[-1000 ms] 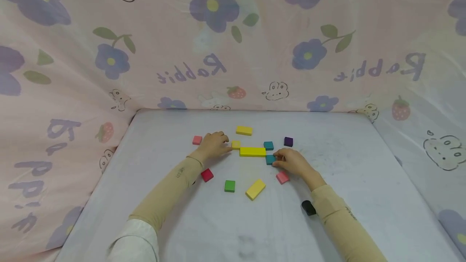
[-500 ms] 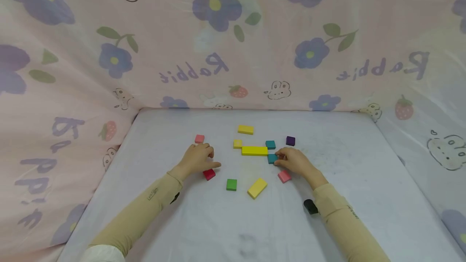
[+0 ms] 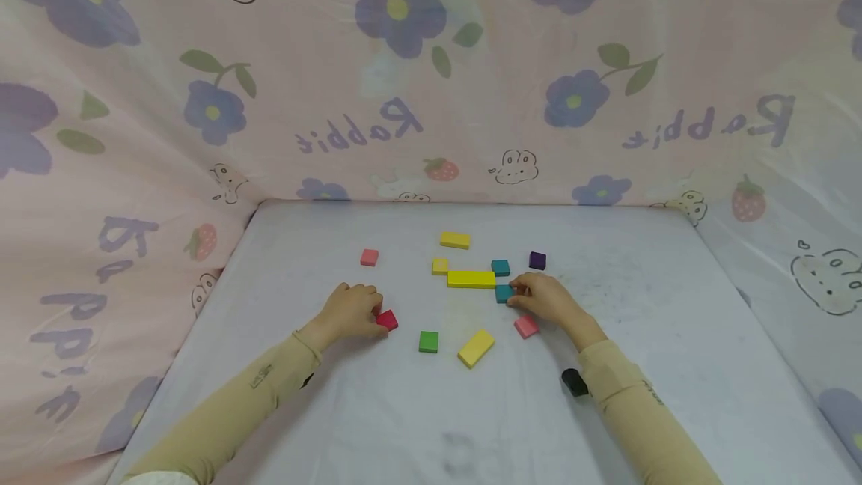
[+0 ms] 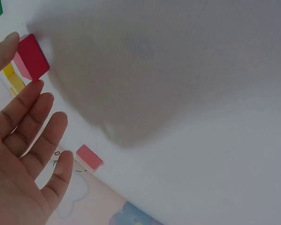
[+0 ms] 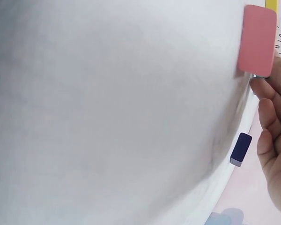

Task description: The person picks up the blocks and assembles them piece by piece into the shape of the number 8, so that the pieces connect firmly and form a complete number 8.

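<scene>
1. The left hand [image 3: 350,311] has its thumb and index finger on either side of a red block [image 3: 387,320]; whether they press on it cannot be told from these angles.
2. The red block sits at a slant on the white table [image 3: 431,418], left of and slightly beyond a green block [image 3: 429,342].
3. The right hand [image 3: 547,299] pinches a teal block [image 3: 502,294] at the near right corner of a long yellow block [image 3: 471,280].
4. A good grip on the red block would likely need thumb and finger squarely on opposite faces.
5. A light right-hand pinch should avoid nudging the long yellow block.
</scene>
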